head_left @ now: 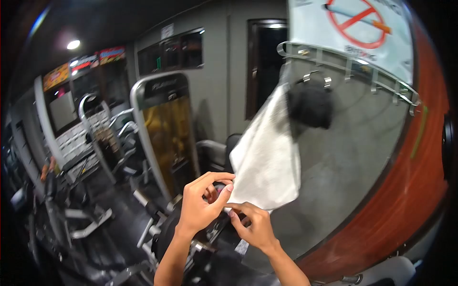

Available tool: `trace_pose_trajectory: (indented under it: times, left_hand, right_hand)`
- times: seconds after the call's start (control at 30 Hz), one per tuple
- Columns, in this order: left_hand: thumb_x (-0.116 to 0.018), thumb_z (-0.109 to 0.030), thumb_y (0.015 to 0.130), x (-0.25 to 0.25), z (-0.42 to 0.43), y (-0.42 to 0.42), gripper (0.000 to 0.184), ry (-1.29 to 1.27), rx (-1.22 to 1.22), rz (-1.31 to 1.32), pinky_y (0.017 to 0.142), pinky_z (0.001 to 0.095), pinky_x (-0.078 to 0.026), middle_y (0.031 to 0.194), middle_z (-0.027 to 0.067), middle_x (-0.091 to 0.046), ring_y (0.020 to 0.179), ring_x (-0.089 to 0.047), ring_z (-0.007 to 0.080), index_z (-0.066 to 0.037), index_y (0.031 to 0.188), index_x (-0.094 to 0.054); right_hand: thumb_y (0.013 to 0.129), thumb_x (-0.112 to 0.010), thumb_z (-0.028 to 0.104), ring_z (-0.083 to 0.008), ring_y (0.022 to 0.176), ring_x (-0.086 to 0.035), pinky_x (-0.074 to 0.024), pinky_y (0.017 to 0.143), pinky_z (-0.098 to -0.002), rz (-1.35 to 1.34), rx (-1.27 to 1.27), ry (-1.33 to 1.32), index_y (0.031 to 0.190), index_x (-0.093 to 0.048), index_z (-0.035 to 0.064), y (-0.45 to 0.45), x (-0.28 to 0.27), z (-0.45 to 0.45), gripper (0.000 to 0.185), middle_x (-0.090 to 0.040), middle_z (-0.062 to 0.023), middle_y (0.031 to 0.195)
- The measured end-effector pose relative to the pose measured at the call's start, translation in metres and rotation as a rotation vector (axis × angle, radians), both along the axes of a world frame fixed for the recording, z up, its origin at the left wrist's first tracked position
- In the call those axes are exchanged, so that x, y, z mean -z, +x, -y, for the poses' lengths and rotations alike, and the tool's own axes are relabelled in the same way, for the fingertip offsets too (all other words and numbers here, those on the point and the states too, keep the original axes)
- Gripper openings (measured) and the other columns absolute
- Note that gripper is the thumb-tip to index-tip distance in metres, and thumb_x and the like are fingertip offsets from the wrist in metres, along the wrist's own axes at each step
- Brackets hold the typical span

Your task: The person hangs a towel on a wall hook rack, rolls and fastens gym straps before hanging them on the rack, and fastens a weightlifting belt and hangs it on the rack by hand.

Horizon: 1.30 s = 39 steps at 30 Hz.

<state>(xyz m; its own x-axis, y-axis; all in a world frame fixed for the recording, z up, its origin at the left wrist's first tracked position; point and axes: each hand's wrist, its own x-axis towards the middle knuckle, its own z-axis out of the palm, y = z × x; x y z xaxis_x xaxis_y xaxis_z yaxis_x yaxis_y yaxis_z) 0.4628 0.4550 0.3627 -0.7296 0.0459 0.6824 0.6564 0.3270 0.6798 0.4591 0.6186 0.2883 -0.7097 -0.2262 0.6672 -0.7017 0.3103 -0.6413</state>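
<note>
A white towel (269, 167) hangs from a metal hook rack (353, 66) on the wall, its lower part spread wide and drawn toward me. My left hand (202, 200) is at the towel's left edge, with curved fingers and a small gap between forefinger and thumb. Just below and to the right, my right hand (255, 226) has its forefinger and thumb pinched at the towel's lower left corner. Behind the towel's upper part, a dark, blurred cap-like item (312, 102) hangs from the same rack.
A no-smoking sign (355, 24) is above the rack. Gym machines, including a tall framed one (164, 128), stand on the left. A reddish-brown panel (381, 219) curves along the right, with a pale rounded object (386, 272) at the bottom right.
</note>
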Motion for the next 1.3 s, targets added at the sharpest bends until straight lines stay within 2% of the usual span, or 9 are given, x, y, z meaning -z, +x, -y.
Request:
trace_pose_trajectory:
  times: [0.23,0.3,0.47,0.6,0.73,0.93,1.1,1.23,1.3]
  left_hand:
    - [-0.071,-0.013,0.092,0.118,0.096,0.039,0.016,0.157,-0.270,0.267,0.057,0.0210,-0.043,0.092,0.0015,-0.074,0.061,-0.053,0.0040,-0.005,0.106,-0.075]
    - [-0.068,-0.010,0.096,0.139,0.124,0.060,0.014,0.072,-0.383,0.413,0.069,0.0216,-0.049,0.093,0.0018,-0.073,0.076,-0.063,0.0039,-0.002,0.107,-0.073]
    - [-0.068,-0.013,0.096,0.213,0.183,0.081,0.015,0.158,-0.481,0.529,0.070,0.0224,-0.049,0.095,0.0008,-0.073,0.079,-0.063,0.0055,-0.004,0.107,-0.073]
    - [-0.067,-0.013,0.097,0.253,0.217,0.076,0.018,0.308,-0.424,0.622,0.073,0.0236,-0.050,0.105,0.0013,-0.072,0.087,-0.064,0.0072,-0.004,0.112,-0.071]
    - [-0.066,-0.013,0.097,0.280,0.245,0.061,0.028,0.356,-0.343,0.705,0.088,0.0297,-0.052,0.120,0.0044,-0.067,0.103,-0.065,0.0129,-0.006,0.125,-0.064]
    - [-0.068,-0.009,0.092,0.311,0.275,0.017,0.058,0.357,-0.395,0.672,0.092,0.0348,-0.054,0.142,0.0108,-0.053,0.117,-0.060,0.0223,-0.009,0.145,-0.046]
    - [-0.068,-0.007,0.088,0.341,0.295,-0.026,0.081,0.254,-0.444,0.616,0.106,0.0430,-0.045,0.148,0.0162,-0.046,0.125,-0.052,0.0278,-0.015,0.158,-0.028]
    - [-0.077,-0.017,0.085,0.343,0.308,-0.038,0.070,0.198,-0.388,0.733,0.111,0.0475,-0.039,0.140,0.0186,-0.053,0.132,-0.047,0.0326,-0.008,0.147,-0.045]
    - [-0.081,-0.021,0.085,0.335,0.314,-0.035,0.057,0.215,-0.407,0.705,0.107,0.0423,-0.042,0.126,0.0154,-0.061,0.124,-0.053,0.0267,-0.004,0.133,-0.055]
  right_hand:
    - [0.090,-0.068,0.014,-0.0265,0.098,-0.069,-0.0543,0.088,-0.0382,0.237,-0.281,0.123,0.119,-0.071,0.0108,-0.005,0.086,0.097,0.029,-0.074,-0.0078,0.101]
    - [0.090,-0.068,0.013,-0.0261,0.099,-0.069,-0.0535,0.090,-0.0385,0.353,-0.331,0.140,0.119,-0.071,0.0104,-0.006,0.104,0.125,0.029,-0.074,-0.0070,0.103]
    - [0.091,-0.068,0.012,-0.0284,0.103,-0.068,-0.0628,0.071,-0.0317,0.353,-0.367,0.163,0.118,-0.072,0.0085,-0.017,0.138,0.189,0.027,-0.071,-0.0129,0.116]
    - [0.087,-0.070,0.011,-0.0330,0.125,-0.058,-0.0453,0.108,-0.0436,0.235,-0.294,0.188,0.117,-0.072,0.0090,-0.039,0.168,0.236,0.030,-0.068,-0.0133,0.124]
    - [0.082,-0.069,0.005,-0.0371,0.135,-0.049,-0.0413,0.113,-0.0437,0.114,-0.249,0.346,0.132,-0.063,0.0124,-0.071,0.182,0.268,0.051,-0.056,-0.0155,0.141]
    - [0.083,-0.072,0.010,-0.0345,0.129,-0.056,-0.0501,0.102,-0.0452,0.266,-0.135,0.756,0.153,-0.041,0.0243,-0.095,0.186,0.301,0.077,-0.051,-0.0136,0.149]
    - [0.087,-0.071,0.016,-0.0300,0.118,-0.064,-0.0526,0.096,-0.0448,0.217,-0.062,0.788,0.153,-0.042,0.0274,-0.094,0.194,0.305,0.073,-0.053,-0.0090,0.148]
    - [0.089,-0.068,0.018,-0.0289,0.112,-0.066,-0.0527,0.093,-0.0432,0.200,-0.007,0.781,0.149,-0.047,0.0275,-0.089,0.198,0.308,0.065,-0.057,-0.0091,0.145]
    - [0.088,-0.067,0.017,-0.0266,0.110,-0.068,-0.0526,0.091,-0.0424,0.200,-0.002,0.718,0.147,-0.051,0.0273,-0.090,0.201,0.308,0.062,-0.060,-0.0084,0.141]
